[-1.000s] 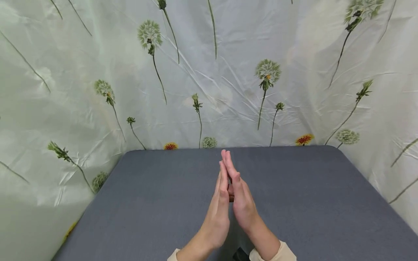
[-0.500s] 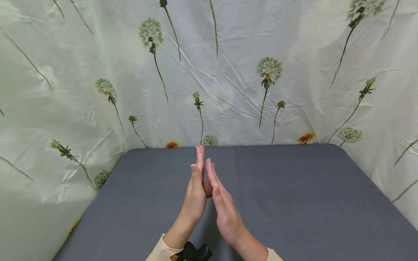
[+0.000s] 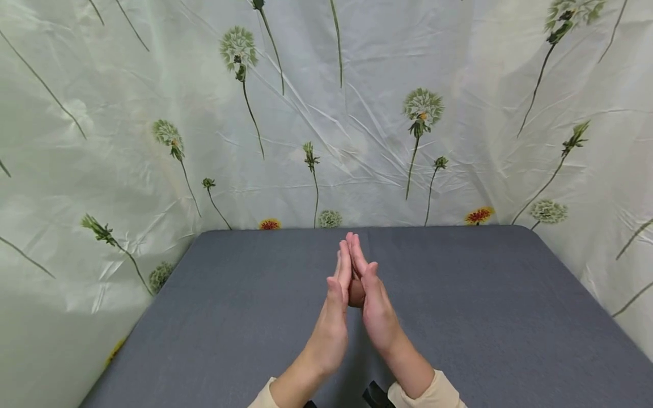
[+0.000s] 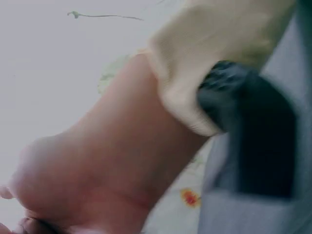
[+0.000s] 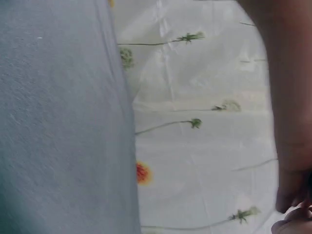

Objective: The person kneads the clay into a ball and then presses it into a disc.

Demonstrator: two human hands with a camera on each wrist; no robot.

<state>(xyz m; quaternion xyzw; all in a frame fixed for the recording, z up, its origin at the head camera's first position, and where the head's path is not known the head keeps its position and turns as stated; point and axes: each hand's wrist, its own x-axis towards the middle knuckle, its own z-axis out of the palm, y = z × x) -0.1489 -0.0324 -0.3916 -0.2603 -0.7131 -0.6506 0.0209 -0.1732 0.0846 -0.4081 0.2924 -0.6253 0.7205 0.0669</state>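
Two bare hands meet above a gray table (image 3: 229, 311), fingers pointing up and away, like a narrow tent. In the head view, the left hand (image 3: 333, 317) and the right hand (image 3: 376, 303) both have straight, extended fingers, neither one curled; the fingertips come together at the top while the wrists stand apart. Between them, toward the base of the fingers, sits a small brown lump (image 3: 356, 293), flanked by a hand on each side. Only its near, rounded face shows; the rest is hidden behind the hands, so its full shape cannot be told. The palms face inward and are mostly out of sight, and several fingers are masked by those in front. Cream sleeves (image 3: 428, 394) are cut off by the lower edge, beside a partly visible black device (image 3: 376, 395) near the right wrist. The left wrist view is blurred: a forearm and cuff fill it, with part of a hand cropped at the lower left and a dark patch there too unclear to name. The right wrist view catches only a wrist and some fingers at its right edge, cropped and dim. Behind the table hangs a pale, creased cloth (image 3: 357, 113) printed with dandelions.
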